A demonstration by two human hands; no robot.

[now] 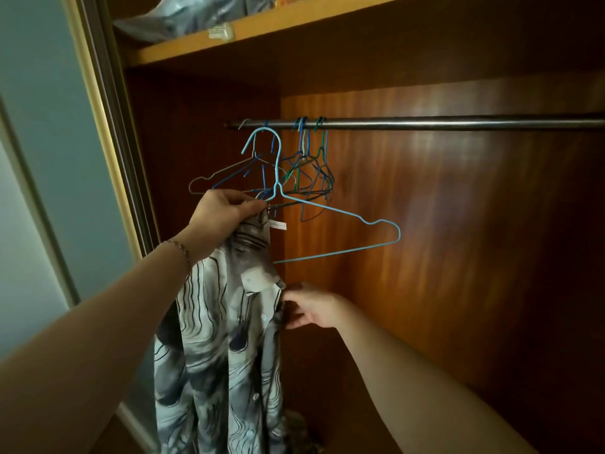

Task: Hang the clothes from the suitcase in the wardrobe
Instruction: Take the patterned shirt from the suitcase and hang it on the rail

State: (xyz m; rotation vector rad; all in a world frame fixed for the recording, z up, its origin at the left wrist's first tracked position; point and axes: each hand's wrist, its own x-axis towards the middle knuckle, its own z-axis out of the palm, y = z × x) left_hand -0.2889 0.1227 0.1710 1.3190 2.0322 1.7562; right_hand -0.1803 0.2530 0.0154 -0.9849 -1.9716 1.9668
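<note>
— Hands first: what do we see?
— Our left hand [226, 208] pinches the neck of a light blue wire hanger [330, 209] together with the shirt [222, 339] collar, fingers curled tight. Our right hand [311, 308] grips the shirt's front edge lower down.
— And the shirt?
— Pale grey-white with dark wavy lines, buttoned front, a label at the collar. It hangs from our left hand inside the wardrobe [458, 224], below the rail [458, 122], where more wire hangers [311, 165] cluster.
</note>
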